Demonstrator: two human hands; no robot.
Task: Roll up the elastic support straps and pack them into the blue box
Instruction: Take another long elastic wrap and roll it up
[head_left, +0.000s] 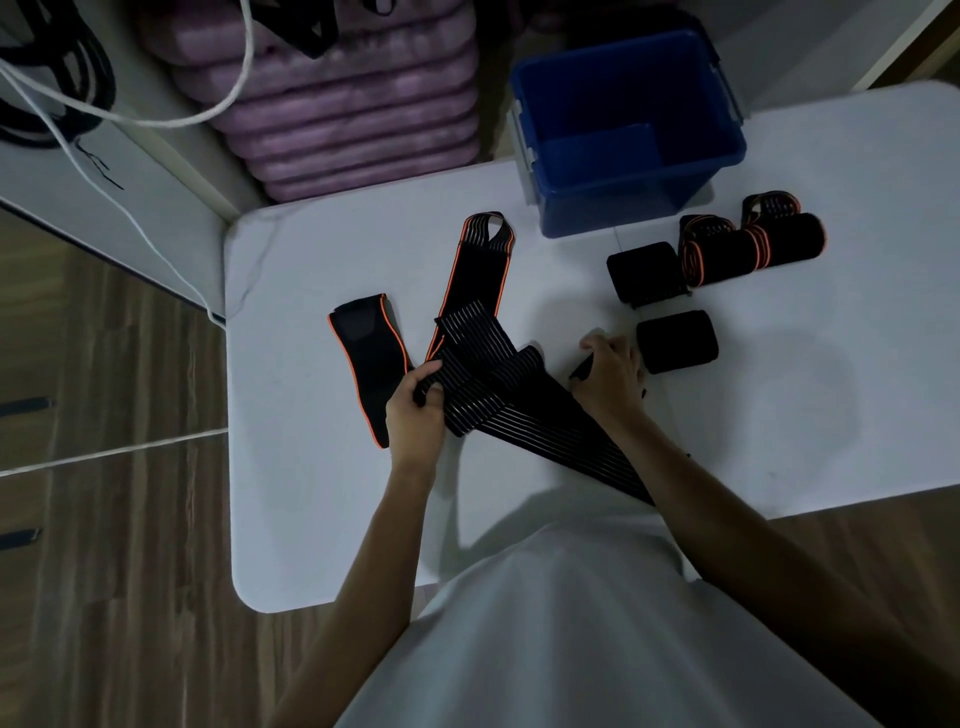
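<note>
Nearest the person, on the white bench (831, 415), a long black striped strap (524, 410) runs slantwise from the near edge up toward the middle. Left hand (415, 410) grips its bunched far end, fingers curled round the cloth. Right hand (610, 374) lies on the strap's other part with fingers curled; whether they pinch the dark strap end beneath, I cannot tell. Just left of the hands lies a flat black pad with orange edging (366, 364), and beyond it an unrolled orange-edged strap (480, 265) with a loop at its far end. To the right sit two black rolls (675, 340), then orange-striped rolled straps (748, 247). Farthest back, at the bench's far edge, stands the blue box (623, 130), open-topped.
</note>
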